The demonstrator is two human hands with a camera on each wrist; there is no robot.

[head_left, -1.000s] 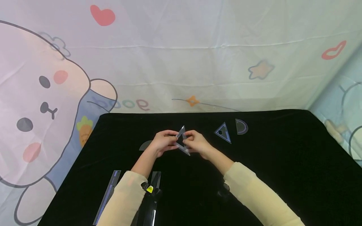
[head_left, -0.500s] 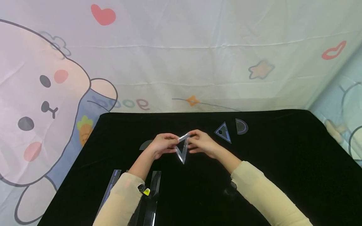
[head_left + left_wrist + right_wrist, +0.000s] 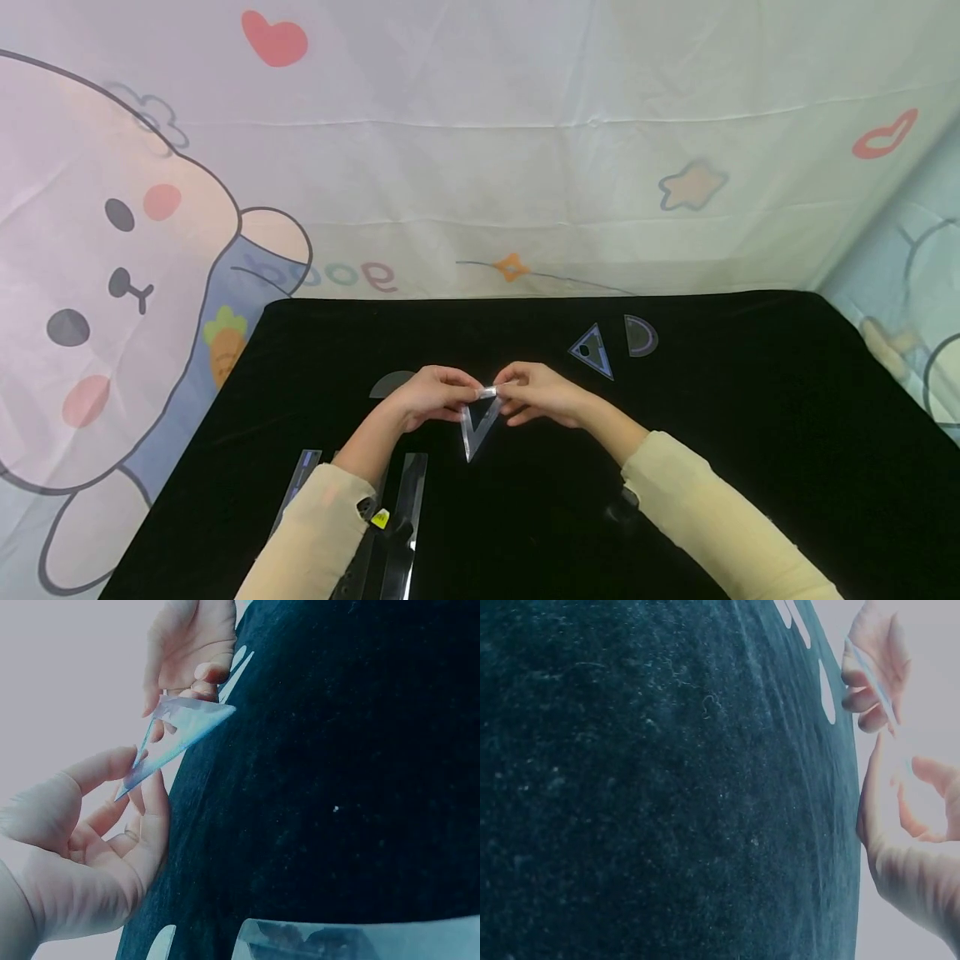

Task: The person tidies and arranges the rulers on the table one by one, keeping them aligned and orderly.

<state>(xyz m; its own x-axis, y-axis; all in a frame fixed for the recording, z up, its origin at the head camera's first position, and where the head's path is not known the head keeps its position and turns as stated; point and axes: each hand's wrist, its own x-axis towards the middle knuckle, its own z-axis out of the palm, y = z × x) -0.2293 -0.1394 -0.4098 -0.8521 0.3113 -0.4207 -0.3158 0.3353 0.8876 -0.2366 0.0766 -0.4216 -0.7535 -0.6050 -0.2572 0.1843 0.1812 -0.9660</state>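
Note:
A clear triangular set square (image 3: 470, 447) hangs point down above the black cloth, held at its upper edge between both hands. My left hand (image 3: 427, 396) pinches its upper left corner between thumb and fingers. On the other side, my right hand (image 3: 546, 393) pinches the upper right corner. In the left wrist view the set square (image 3: 191, 720) spans from the left thumb and fingertips to the right hand (image 3: 191, 652). The right wrist view shows it nearly edge-on, a thin pale strip (image 3: 874, 679), with the fingertips there washed out by light.
Behind my left hand lies a clear half-round protractor (image 3: 390, 384). Farther right are a blue-edged set square (image 3: 602, 364) and another protractor (image 3: 641, 337). Near my left forearm lie a blue-marked ruler (image 3: 300, 477) and a clear ruler (image 3: 412, 483). A printed curtain (image 3: 570, 183) stands behind.
The set square has turned between the hands, so one point now faces down. Both hands have come lower and nearer, and the right forearm has shifted right.

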